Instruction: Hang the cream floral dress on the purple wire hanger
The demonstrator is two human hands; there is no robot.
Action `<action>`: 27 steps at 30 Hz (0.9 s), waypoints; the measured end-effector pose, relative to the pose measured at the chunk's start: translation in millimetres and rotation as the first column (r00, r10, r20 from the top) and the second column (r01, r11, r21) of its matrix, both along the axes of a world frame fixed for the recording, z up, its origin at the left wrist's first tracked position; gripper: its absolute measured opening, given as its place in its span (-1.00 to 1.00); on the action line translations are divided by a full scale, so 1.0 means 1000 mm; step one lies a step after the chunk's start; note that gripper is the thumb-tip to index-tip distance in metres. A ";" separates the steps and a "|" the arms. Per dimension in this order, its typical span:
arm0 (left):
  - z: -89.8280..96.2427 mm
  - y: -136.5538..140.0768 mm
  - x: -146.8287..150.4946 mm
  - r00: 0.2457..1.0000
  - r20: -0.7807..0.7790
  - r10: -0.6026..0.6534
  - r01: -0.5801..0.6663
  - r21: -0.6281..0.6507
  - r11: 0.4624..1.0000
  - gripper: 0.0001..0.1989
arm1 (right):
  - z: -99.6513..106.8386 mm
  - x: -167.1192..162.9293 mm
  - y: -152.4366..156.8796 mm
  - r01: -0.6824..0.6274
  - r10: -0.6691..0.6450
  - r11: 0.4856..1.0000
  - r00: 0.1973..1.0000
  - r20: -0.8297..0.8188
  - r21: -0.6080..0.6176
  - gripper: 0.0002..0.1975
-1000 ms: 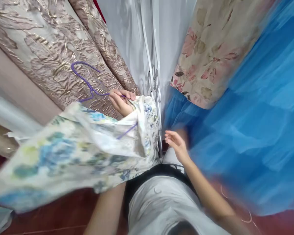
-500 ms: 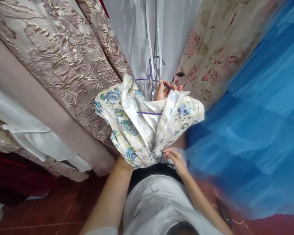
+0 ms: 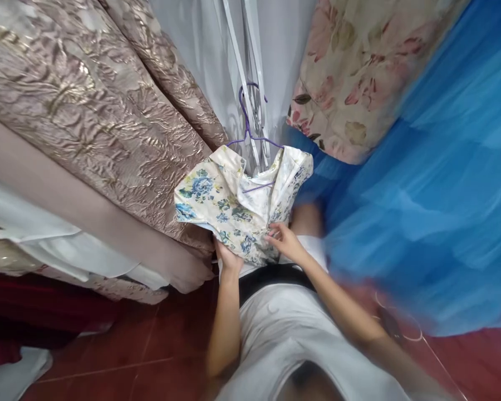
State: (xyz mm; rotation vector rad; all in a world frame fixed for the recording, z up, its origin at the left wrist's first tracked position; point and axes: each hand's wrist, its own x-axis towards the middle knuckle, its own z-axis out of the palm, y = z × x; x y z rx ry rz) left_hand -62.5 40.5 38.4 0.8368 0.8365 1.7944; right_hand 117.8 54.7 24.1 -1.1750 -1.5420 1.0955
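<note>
A white short-sleeved blouse (image 3: 221, 206) with blue flowers hangs on a purple wire hanger (image 3: 247, 120), its collar spread and the hanger's lower bar showing in the neck opening. At the lower left side of the blouse, my left hand (image 3: 230, 257) is closed on the cloth, with its fingers partly hidden behind it. My right hand (image 3: 286, 242) pinches the front edge below the collar, fingers bent together. The hanger's hook stands in front of white straps (image 3: 234, 44).
Pink-and-gold brocade cloth (image 3: 108, 111) hangs at the left, with white fabric (image 3: 45, 211) beside it. Pale flowered cloth (image 3: 359, 72) and a large blue fabric (image 3: 409, 211) hang at the right. The floor (image 3: 121, 345) is red tile, with a cable (image 3: 417, 334) at right.
My left hand has come down out of the neck opening, off the hanger, to the blouse's lower left side. My right hand has moved up onto the front edge. The collar lies flatter.
</note>
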 end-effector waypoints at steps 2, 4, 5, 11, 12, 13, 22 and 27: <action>-0.013 -0.004 -0.003 0.999 -0.013 0.048 -0.049 -0.084 0.995 -0.11 | -0.004 -0.011 0.011 0.047 -0.048 0.999 0.991 0.125 0.015 -0.74; -0.023 -0.005 -0.003 0.984 -0.121 0.131 -0.147 -0.133 0.980 -0.16 | -0.007 -0.021 0.017 0.052 -0.059 0.998 0.983 0.176 0.042 -0.88; -0.026 -0.005 -0.002 0.967 -0.186 0.174 -0.201 -0.136 0.970 -0.22 | -0.008 -0.025 0.019 0.050 -0.059 0.997 0.983 0.175 0.054 -0.90; -0.038 -0.005 -0.004 0.652 -0.434 0.622 -0.596 0.215 0.774 -0.33 | -0.012 -0.019 0.002 0.020 -0.020 0.999 1.000 -0.016 -0.034 -0.75; -0.040 -0.007 -0.002 0.555 -0.482 0.678 -0.628 0.291 0.722 -0.38 | -0.012 -0.016 -0.003 0.004 -0.009 0.998 0.997 -0.071 -0.070 -0.71; -0.043 -0.009 0.001 0.491 -0.542 0.682 -0.608 0.348 0.714 -0.48 | -0.013 -0.013 -0.008 -0.007 -0.006 0.995 0.993 -0.121 -0.102 -0.69; -0.066 -0.016 0.045 0.465 -0.825 0.322 -0.109 0.308 0.945 -0.83 | -0.008 -0.015 -0.038 0.079 -0.126 0.986 0.930 -0.346 -0.147 -0.66; -0.063 -0.016 0.042 0.461 -0.806 0.372 -0.130 0.353 0.927 -0.91 | -0.009 -0.016 -0.044 0.104 -0.166 0.980 0.898 -0.408 -0.172 -0.71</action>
